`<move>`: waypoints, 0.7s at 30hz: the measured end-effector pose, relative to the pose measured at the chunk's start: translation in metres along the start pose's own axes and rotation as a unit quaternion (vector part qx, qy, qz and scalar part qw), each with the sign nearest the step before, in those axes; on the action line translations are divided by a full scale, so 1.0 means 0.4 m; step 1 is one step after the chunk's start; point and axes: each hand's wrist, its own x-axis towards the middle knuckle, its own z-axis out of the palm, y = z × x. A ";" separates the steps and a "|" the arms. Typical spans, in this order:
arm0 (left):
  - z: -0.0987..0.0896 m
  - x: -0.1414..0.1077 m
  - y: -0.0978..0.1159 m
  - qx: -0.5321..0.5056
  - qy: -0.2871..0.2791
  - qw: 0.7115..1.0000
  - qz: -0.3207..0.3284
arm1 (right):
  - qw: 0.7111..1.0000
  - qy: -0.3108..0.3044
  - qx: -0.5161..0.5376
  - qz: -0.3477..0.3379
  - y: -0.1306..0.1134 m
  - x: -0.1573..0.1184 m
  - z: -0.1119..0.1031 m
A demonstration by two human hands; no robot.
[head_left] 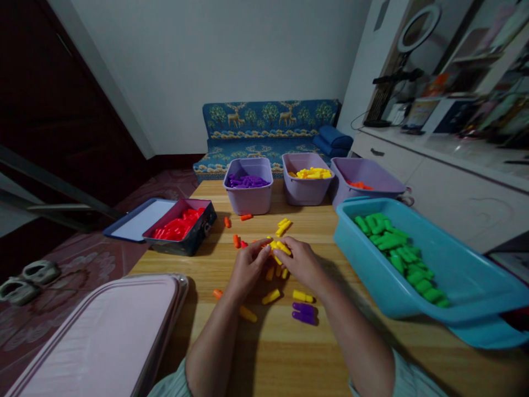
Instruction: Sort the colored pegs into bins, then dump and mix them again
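Over the middle of the wooden table, my left hand (248, 269) and my right hand (305, 263) meet around a small bunch of yellow finger-shaped plastic pieces (281, 248). The fingers of both hands are closed on the bunch. Several more yellow pieces lie just beneath and around the hands, among them one yellow piece (303, 296) by my right wrist. Two purple pieces (304, 313) rest side by side nearer to me. Orange pieces (236, 241) are scattered left of my left hand, and a small red piece is partly hidden beside its fingers.
At the back stand lilac bins with purple pieces (248, 181), yellow pieces (312, 173) and orange pieces (359, 184). A turquoise tub (363, 275) of green pieces is at right. At left are an open dark box (200, 234) of red pieces and a pink lid (99, 336).
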 end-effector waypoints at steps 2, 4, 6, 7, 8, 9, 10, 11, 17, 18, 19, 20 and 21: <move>-0.003 0.004 -0.009 0.000 0.003 1.000 0.000 | 1.000 0.000 0.021 0.013 0.006 0.001 0.002; -0.007 0.007 -0.021 0.001 0.000 1.000 -0.004 | 0.999 -0.011 0.035 0.018 0.009 0.001 0.003; -0.011 0.011 -0.033 0.005 -0.006 1.000 -0.003 | 0.999 -0.017 0.037 0.020 0.009 0.001 0.003; -0.012 0.012 -0.037 0.007 -0.006 1.000 -0.001 | 0.999 -0.020 0.037 0.023 0.010 0.001 0.003; -0.013 0.013 -0.041 0.007 -0.005 1.000 0.001 | 0.999 -0.024 0.039 0.026 0.011 0.002 0.002; -0.014 0.014 -0.043 0.009 -0.005 1.000 0.002 | 0.998 -0.029 0.041 0.030 0.013 0.002 0.002; -0.014 0.014 -0.044 0.013 -0.005 1.000 0.002 | 0.998 -0.032 0.046 0.034 0.016 0.003 0.001; -0.014 0.014 -0.044 0.020 -0.007 1.000 0.003 | 0.998 -0.033 0.050 0.036 0.021 0.005 0.001; -0.016 0.013 -0.039 0.115 -0.006 0.993 0.027 | 0.996 -0.029 0.076 0.028 0.052 0.009 -0.008; -0.016 0.013 -0.037 0.124 -0.008 0.992 0.028 | 0.996 -0.035 0.076 0.031 0.056 0.009 -0.009; -0.017 0.013 -0.036 0.127 -0.010 0.991 0.029 | 0.996 -0.039 0.074 0.036 0.059 0.009 -0.009; -0.017 0.012 -0.035 0.127 -0.010 0.991 0.029 | 0.996 -0.040 0.072 0.041 0.062 0.010 -0.010; -0.017 0.012 -0.033 0.126 -0.007 0.992 0.029 | 0.996 -0.035 0.071 0.045 0.063 0.012 -0.012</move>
